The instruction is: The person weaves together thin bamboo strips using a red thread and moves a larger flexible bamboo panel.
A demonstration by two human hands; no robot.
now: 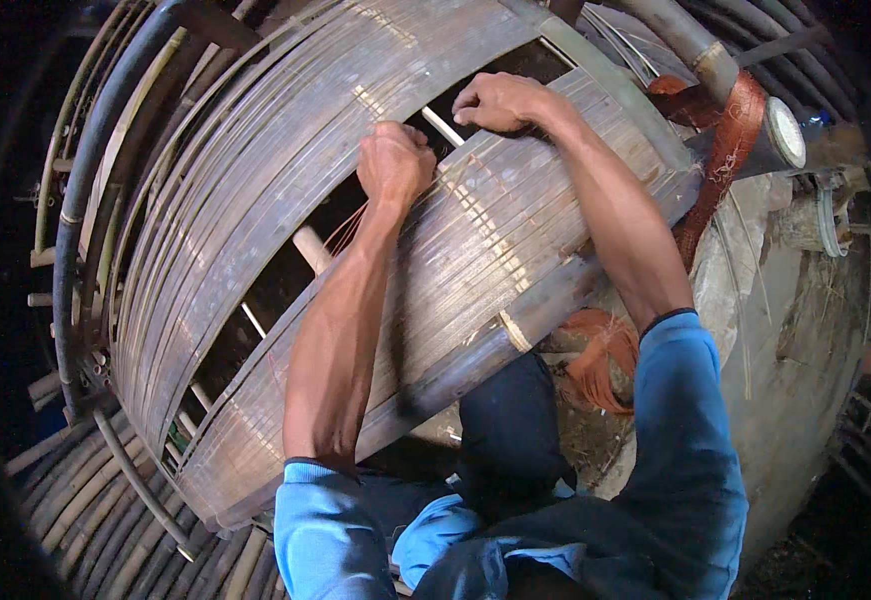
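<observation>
- Background: dark round poles [95, 490] lie side by side past the lower left corner of the slatted surface.
- Slatted surface [425, 310]: positioned in front of the person, running diagonally; its near edge, a thick rail [465, 372], passes above the dark trousers [510, 420].
- Opening: a long gap divides the slatted surface from the far slat section [295, 130]. Crosspieces span it, including a pale bar [443, 127] between the hands and a thicker round bar [311, 250] beside the left forearm.
- Left hand [395, 163]: located at the gap edge; fingers curled inward. Tightness of closure and any held item cannot be told.
- Right hand [505, 102]: located farther right along the same edge; fingers bent, tips turned toward the gap. Grip cannot be told.
- Thin reddish strands [343, 232]: next to the left wrist, over the gap.
- Pale lashing [482, 228]: crosses the slats between the forearms.
- Orange-red fabric [733, 140]: hangs around a thick pole [720, 72], beyond the right corner.
</observation>
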